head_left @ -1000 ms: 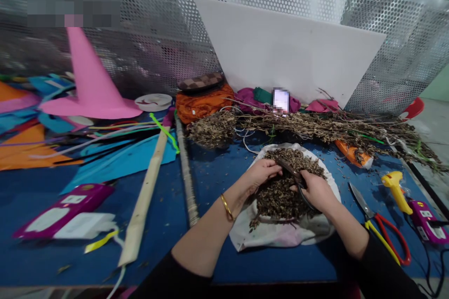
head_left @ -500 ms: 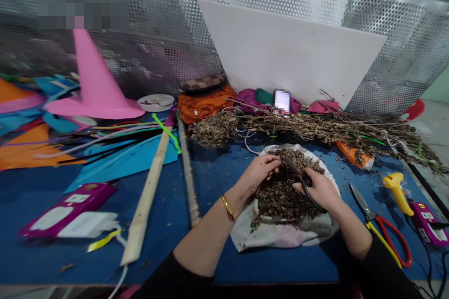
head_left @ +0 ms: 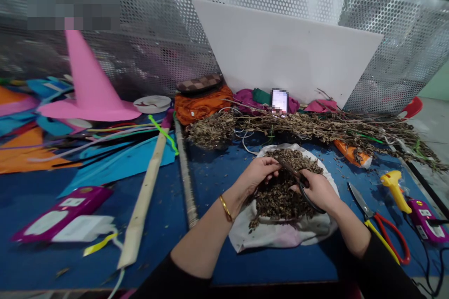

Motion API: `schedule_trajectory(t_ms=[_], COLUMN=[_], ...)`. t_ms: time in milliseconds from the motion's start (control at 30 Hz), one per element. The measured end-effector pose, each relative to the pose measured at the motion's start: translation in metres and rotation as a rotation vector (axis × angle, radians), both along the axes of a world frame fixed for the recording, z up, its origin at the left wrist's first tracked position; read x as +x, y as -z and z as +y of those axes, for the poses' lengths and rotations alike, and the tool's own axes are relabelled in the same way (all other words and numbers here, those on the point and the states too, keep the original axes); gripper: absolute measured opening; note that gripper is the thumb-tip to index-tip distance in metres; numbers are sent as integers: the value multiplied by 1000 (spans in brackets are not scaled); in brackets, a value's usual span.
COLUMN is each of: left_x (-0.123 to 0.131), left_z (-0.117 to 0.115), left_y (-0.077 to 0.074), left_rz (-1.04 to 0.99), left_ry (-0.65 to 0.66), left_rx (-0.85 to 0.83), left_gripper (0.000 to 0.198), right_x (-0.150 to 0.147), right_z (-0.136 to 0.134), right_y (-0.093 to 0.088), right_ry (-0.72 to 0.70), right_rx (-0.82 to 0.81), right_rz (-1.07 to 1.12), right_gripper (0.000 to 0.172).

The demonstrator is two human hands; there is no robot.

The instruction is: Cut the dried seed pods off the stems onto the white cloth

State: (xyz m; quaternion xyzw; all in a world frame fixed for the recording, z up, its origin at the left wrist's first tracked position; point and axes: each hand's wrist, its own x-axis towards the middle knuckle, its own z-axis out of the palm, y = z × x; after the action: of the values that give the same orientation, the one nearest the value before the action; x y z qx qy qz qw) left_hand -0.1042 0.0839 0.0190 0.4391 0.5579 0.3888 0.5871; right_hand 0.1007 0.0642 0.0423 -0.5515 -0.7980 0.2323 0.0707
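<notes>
A pile of dried brown plant bits (head_left: pixel 280 201) lies on a white cloth bag (head_left: pixel 252 236) in front of me. My right hand (head_left: pixel 317 189) grips dark-handled scissors (head_left: pixel 296 174) above the pile, their blades pointing left toward my other hand. The fingertips of my left hand (head_left: pixel 261 170) are pinched together close to the blade tips. Whatever they hold is too small and dark to make out. A gold bangle (head_left: pixel 225 209) circles my left wrist.
Bundled dried stalks (head_left: pixel 315 126) run along the back. Right of the bag lie red-and-yellow-handled scissors (head_left: pixel 379 229) and a yellow glue gun (head_left: pixel 396 189). Leftward are a wooden stick (head_left: pixel 143 210), a purple box (head_left: pixel 66 210) and a pink cone hat (head_left: pixel 87 79). A lit phone (head_left: pixel 279 101) stands behind.
The view has shifted slightly, so most things sit a little further left. Both hands keep nearly the same pose over the pile, with the scissors still in my right hand.
</notes>
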Motion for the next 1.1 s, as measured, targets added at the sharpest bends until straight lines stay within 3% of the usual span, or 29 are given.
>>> schedule_trajectory(t_ms=[133,300,500,700,933,1100], left_x=[1,3,5,7,8,7], left_z=[-2,-3,-2,-5,-4,-3], left_y=[-3,-3,-3,-11,-13,-10], left_rz=[92,61,-22,-36,-23,-21], left_ry=[8,28,72,28,74,73], left_rx=[55,174,71,14,-42,-58], left_gripper=[28,23,13,14,15,18], right_x=[-1,-3,-5,-5,-7,-7], right_z=[-1,-3,-6,-3,-6,-5], right_y=[-1,0,1,1,1,1], right_ry=[24,40,36,17,28,-2], right_rx=[6,28,62,4,69,37], right_rz=[-17,-39,-56,-49,-118,-122], right_gripper=[34,32,30,23,34,32])
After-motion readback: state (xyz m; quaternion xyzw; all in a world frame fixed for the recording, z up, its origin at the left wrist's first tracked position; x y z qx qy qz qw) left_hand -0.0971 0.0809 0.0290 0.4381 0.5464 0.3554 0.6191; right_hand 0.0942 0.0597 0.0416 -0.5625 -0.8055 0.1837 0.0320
